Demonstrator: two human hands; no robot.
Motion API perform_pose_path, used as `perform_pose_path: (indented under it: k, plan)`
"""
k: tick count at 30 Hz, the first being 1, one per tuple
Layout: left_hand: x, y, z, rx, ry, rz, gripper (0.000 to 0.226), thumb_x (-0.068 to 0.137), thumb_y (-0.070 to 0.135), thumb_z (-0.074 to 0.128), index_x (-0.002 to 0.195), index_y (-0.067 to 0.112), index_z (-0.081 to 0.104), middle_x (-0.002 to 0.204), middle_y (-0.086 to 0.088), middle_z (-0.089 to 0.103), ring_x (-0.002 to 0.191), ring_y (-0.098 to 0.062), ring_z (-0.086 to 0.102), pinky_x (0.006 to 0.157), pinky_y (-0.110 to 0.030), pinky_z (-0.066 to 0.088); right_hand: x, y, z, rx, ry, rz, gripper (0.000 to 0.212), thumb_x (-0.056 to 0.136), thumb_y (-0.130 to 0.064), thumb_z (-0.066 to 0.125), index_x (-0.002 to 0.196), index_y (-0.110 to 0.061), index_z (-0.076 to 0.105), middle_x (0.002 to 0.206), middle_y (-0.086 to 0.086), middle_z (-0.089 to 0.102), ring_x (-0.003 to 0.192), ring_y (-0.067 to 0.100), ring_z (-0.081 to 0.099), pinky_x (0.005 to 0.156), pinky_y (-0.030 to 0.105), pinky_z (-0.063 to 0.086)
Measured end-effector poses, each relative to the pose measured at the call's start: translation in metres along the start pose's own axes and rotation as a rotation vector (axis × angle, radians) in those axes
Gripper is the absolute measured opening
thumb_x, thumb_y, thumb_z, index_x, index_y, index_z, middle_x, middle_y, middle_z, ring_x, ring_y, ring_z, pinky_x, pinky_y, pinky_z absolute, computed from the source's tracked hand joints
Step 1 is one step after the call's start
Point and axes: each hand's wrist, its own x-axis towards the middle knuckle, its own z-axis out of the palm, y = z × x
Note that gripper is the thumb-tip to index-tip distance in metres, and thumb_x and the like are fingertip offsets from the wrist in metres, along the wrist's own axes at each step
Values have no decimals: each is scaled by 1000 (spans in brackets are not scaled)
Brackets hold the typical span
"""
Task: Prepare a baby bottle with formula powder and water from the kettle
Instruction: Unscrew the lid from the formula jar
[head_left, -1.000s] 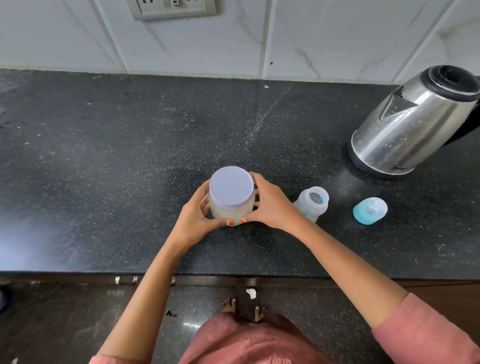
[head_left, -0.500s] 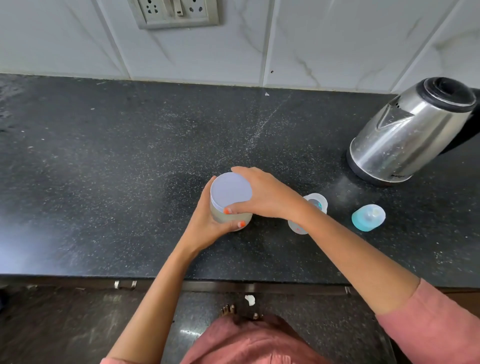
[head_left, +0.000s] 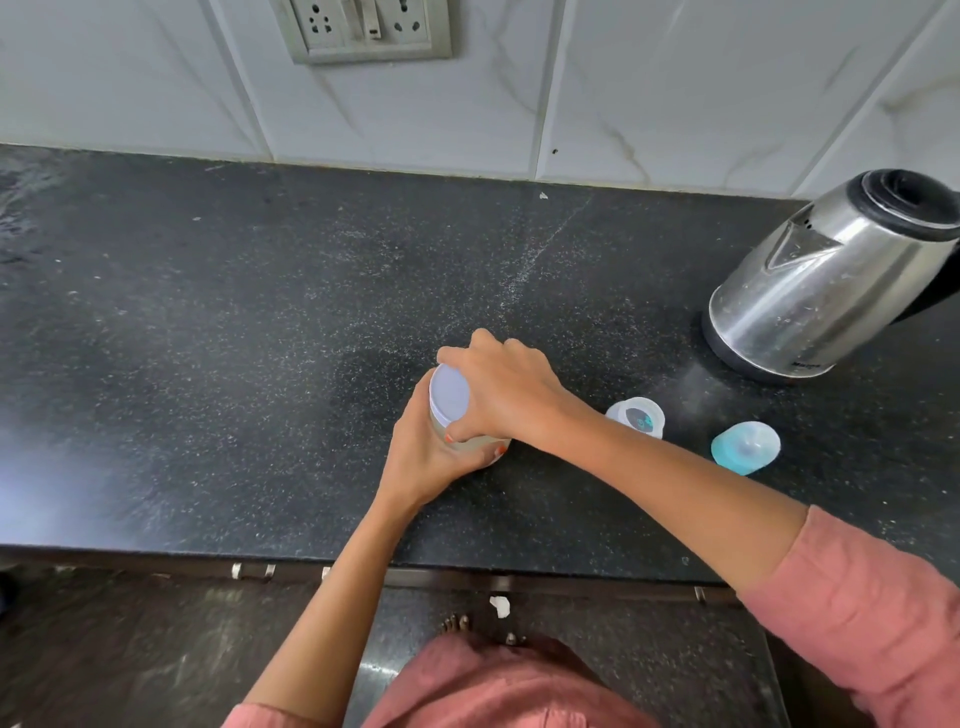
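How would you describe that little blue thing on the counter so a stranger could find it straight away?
Start at the steel kettle at the right end of the black counter. In front of it stand two small pieces: an open clear bottle and, to its right, the blue cap. The cap is the only turquoise item, domed and standing apart from both hands.

The surface (head_left: 208, 338) is dark speckled polished stone. On it, right of the matt plastic-lidded jar (head_left: 448, 397), stands a shiny, smudged steel kettle (head_left: 831, 280); behind, glossy marbled wall tiles (head_left: 675, 78).
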Motion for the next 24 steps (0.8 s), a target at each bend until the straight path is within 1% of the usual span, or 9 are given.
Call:
perform_pose_path:
  k: [3, 7, 11, 14, 16, 18, 21, 22, 24]
  plan:
    - [3, -3, -1, 31, -4, -15, 81, 41, 43, 76, 112, 50, 38, 106, 27, 56, 96, 19, 51, 71, 0, 38, 2, 3, -1, 0, -16, -37, 63, 68, -37, 72, 124, -23, 45, 117, 6, 45, 102, 30, 49, 67, 33, 33]
    - [4, -6, -2, 31, -9, -26, 90, 39, 45, 76, 121, 39, 40, 108, 25, 57, 99, 15, 52, 74, -4, 41, 5, 7, 0, 21, -39, -66, 68, 68, -38, 73, 128, -25, 43, 119, 6, 44, 104, 30, 45, 69, 34, 36]
    - [5, -6, -3, 59, -15, -16, 80, 39, 46, 77, 110, 49, 40, 107, 23, 58, 101, 10, 53, 81, -15, 45, 4, 9, -1, 31, -72, -132, 62, 67, -29, 73, 123, -28, 46, 115, 5, 42, 100, 29, 42, 66, 33, 35]
    - [6, -4, -5, 109, -60, 4, 75, 39, 51, 74, 105, 52, 39, 105, 24, 56, 100, 14, 51, 78, -10, 43, 4, 15, -6, 10, -157, -235, 62, 66, -19, 74, 121, -29, 47, 115, 3, 40, 94, 23, 34, 66, 34, 38]
    - [7, -4, -5, 110, -64, 2, 74, 38, 53, 73, 104, 51, 38, 105, 24, 54, 99, 12, 51, 76, -8, 42, 7, 19, -9, 5, -221, -306, 65, 66, -13, 74, 123, -29, 46, 119, 1, 40, 98, 21, 33, 74, 37, 44]
    - [6, -3, -4, 93, -52, -2, 74, 37, 53, 73, 103, 49, 39, 106, 24, 54, 100, 10, 52, 77, -7, 41, 11, 22, -9, 25, -280, -378, 68, 66, -7, 73, 125, -27, 45, 124, -1, 39, 109, 22, 34, 88, 40, 44]
    - [5, -2, -2, 64, -40, -7, 75, 35, 52, 72, 103, 46, 41, 106, 26, 52, 98, 15, 50, 76, -1, 37, 14, 24, -8, 72, -333, -453, 70, 66, -1, 70, 128, -20, 45, 132, -2, 42, 126, 18, 32, 106, 39, 31]
    - [6, -2, -2, 69, -39, -13, 79, 34, 52, 71, 107, 43, 40, 106, 26, 51, 98, 13, 50, 76, 0, 37, 14, 25, -10, 110, -340, -440, 71, 65, -3, 71, 129, -18, 45, 135, -2, 43, 129, 15, 32, 109, 35, 26]
    - [6, -5, -3, 66, -47, -16, 87, 35, 51, 72, 114, 43, 36, 109, 28, 49, 101, 13, 49, 77, -1, 37, 11, 25, -16, 219, -291, -353, 68, 70, -10, 73, 132, -16, 44, 138, 0, 44, 130, 14, 35, 107, 29, 28]
